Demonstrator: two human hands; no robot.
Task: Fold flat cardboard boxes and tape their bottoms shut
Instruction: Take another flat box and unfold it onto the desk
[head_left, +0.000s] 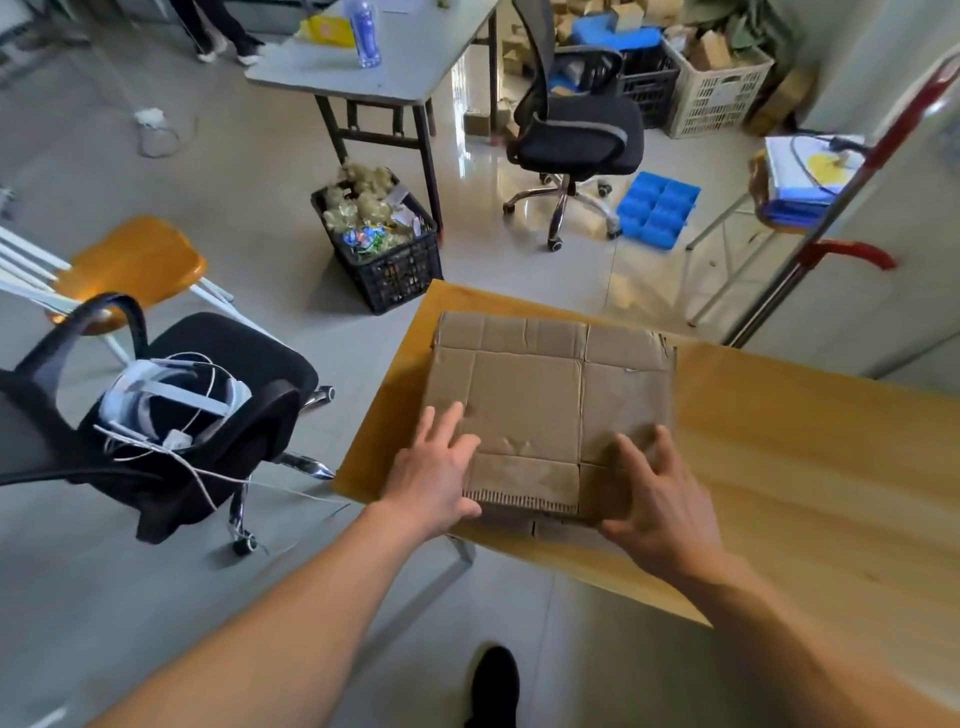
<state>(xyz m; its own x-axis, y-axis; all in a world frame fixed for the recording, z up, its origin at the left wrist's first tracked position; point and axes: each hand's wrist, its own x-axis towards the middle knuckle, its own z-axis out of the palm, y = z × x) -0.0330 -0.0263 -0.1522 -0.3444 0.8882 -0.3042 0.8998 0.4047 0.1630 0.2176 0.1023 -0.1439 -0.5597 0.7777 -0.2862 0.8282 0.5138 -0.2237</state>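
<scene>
A stack of flat, creased brown cardboard boxes (550, 410) lies on the near-left corner of a light wooden table (810, 467). The left hand (434, 475) rests on the stack's near-left edge at about 7 o'clock, fingers spread straight over the top sheet and thumb against the corrugated edge. The right hand (657, 499) is at about 5 o'clock, fingers spread and loosely bent over the near-right corner; whether it grips the cardboard I cannot tell. At 9 o'clock stands a black mesh office chair (171, 415) carrying a white headset with cables (171, 405). At 11 o'clock sits a black plastic crate (382, 244).
</scene>
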